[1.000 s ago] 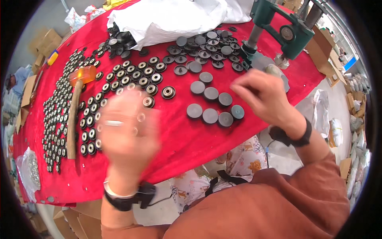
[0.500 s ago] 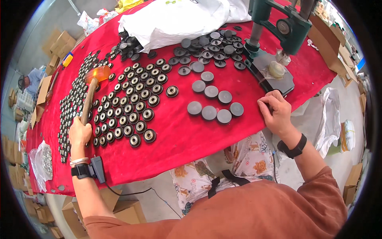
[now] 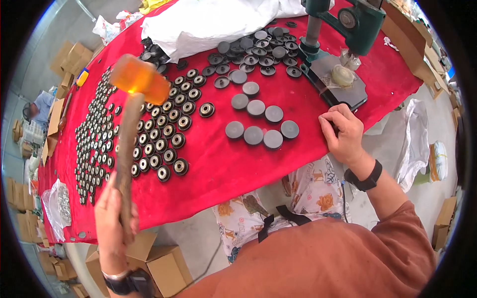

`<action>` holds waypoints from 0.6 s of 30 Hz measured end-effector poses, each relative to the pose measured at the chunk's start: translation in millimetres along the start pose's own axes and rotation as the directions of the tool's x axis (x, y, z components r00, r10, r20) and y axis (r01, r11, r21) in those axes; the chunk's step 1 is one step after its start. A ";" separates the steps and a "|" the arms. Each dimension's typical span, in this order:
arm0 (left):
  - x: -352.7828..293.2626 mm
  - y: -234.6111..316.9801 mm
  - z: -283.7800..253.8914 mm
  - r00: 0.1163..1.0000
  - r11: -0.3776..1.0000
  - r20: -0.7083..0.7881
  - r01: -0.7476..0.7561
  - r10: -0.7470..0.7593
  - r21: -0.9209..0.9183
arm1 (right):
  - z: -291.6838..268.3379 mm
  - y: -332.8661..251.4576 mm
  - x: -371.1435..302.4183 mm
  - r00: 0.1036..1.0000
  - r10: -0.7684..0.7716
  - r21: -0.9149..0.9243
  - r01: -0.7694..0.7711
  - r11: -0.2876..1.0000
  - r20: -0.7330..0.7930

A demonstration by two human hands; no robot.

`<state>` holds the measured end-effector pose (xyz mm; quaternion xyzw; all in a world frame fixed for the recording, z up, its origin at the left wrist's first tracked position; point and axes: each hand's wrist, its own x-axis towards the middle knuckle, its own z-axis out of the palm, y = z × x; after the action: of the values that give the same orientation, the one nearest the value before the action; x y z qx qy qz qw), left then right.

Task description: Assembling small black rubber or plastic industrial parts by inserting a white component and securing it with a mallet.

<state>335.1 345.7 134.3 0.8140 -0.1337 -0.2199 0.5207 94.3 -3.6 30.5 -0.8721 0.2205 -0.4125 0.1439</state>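
My left hand (image 3: 112, 218) is wrapped round the wooden handle of a mallet with an amber, see-through head (image 3: 144, 82). The mallet is raised over the left part of the table, slightly blurred. Below and beside it stand rows of small black-rimmed wheels with metal bearing centres (image 3: 180, 167), some hidden by the mallet. My right hand (image 3: 343, 130) rests by the table's front edge, fingers curled closed; whether anything is inside them is hidden. Left of it, several grey round caps (image 3: 253, 135) lie face down in two curved rows.
A green press (image 3: 365, 30) stands at the right on its dark base plate. Loose black caps (image 3: 258, 52) are heaped beside a white sack (image 3: 198, 30) at the back. A red cloth (image 3: 213, 191) covers the table. Cardboard boxes (image 3: 169, 270) sit on the floor.
My left hand has lifted the mallet off the table area and drawn it nearer to me, tilting it. My right hand has hardly moved, its fingers still curled.
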 end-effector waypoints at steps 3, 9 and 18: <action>-17.0 3.8 22.7 0.994 0.993 0.105 0.048 -0.037 -0.106 | 0.8 -1.4 1.4 1.000 -0.015 -0.002 0.015 1.000 0.003; -8.2 21.2 35.0 0.989 0.997 0.147 0.028 -0.017 -0.075 | 2.5 -1.0 -0.7 1.000 -0.028 -0.002 0.028 1.000 -0.009; -0.4 32.6 44.2 0.965 0.985 0.206 0.148 -0.164 0.091 | 2.6 3.9 -1.0 0.996 -0.075 -0.008 0.074 0.997 -0.039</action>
<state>313.2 297.3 148.0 0.8128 -0.1321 -0.3409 0.4535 94.7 -6.2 26.5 -0.8719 0.1920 -0.4340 0.1210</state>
